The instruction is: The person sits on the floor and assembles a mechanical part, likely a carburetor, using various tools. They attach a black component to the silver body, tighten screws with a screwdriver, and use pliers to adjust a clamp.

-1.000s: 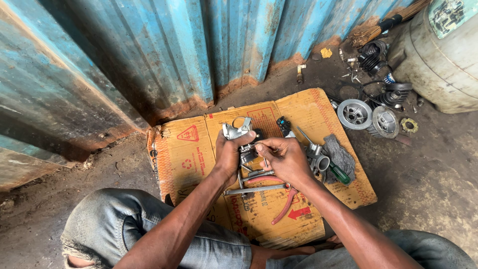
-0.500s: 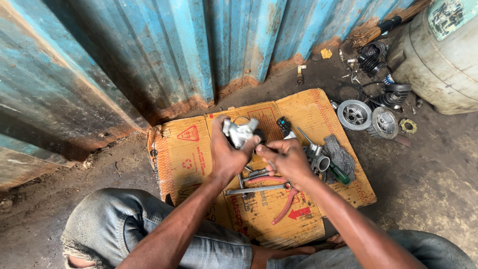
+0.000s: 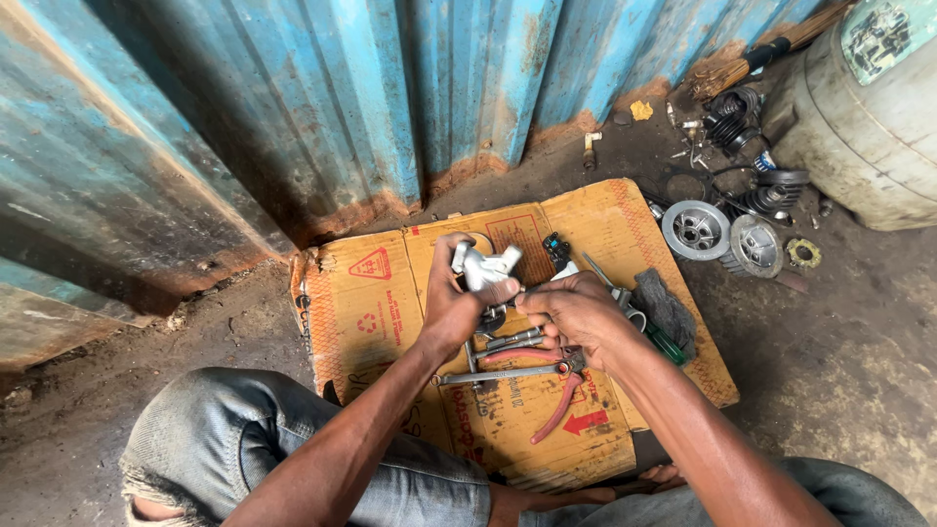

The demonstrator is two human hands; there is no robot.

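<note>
Left hand (image 3: 454,307) gripping metal part (image 3: 483,265), right hand (image 3: 576,314) beside, cardboard (image 3: 376,312) beneath

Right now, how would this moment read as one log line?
left hand: grips silver metal part | right hand: works at its underside | below: pliers, wrench on cardboard

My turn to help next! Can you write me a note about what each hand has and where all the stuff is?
Left hand: grip closed on a small silver cast-metal part, held above the flattened brown cardboard sheet.
Right hand: fingers pinched at the lower side of that part; what they hold is hidden.
On the cardboard: red-handled pliers, long steel wrench, grey rag.
On the ground to the right: two round silver pulleys.
Done: part lifted. Left: cannot tell how far the work on it is.
</note>
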